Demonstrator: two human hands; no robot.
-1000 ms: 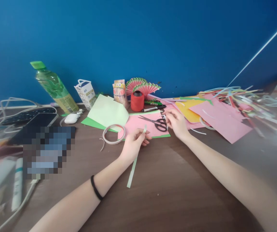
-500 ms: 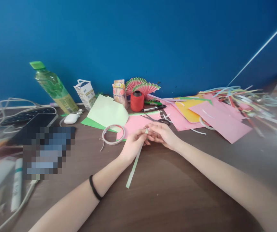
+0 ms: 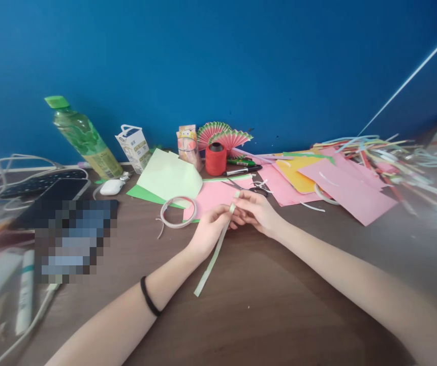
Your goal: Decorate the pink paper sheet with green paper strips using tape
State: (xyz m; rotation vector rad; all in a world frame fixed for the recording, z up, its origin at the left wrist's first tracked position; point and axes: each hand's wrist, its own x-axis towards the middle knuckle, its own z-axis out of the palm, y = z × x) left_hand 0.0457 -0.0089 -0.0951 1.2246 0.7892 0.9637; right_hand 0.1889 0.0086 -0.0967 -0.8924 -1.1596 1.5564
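Observation:
A narrow pale-green paper strip (image 3: 211, 265) hangs from my fingers, its long tail slanting down to the left over the table. My left hand (image 3: 211, 231) is closed on it, thumb and forefinger pinching the folded upper part. My right hand (image 3: 258, 211) meets the left one and pinches the strip's short upper end between thumb and forefinger. Just beyond both hands lie a pink paper sheet (image 3: 218, 195) and black-handled scissors (image 3: 259, 191). Left of my left hand, a roll of double-sided tape (image 3: 162, 216) rests partly over the sheets.
Pale-green paper (image 3: 168, 175) lies behind the tape. A red thread spool (image 3: 216, 161) stands near folded paper fans (image 3: 236, 137) by the wall. Pink and yellow sheets and a heap of paper strips (image 3: 389, 157) lie right. A green bottle (image 3: 85, 137), carton (image 3: 134, 147) and phone (image 3: 73, 239) are left.
The strip's short upper end now sticks up above the right fingertips, and the right thumb and forefinger have shifted. The hanging tail has swung slightly left.

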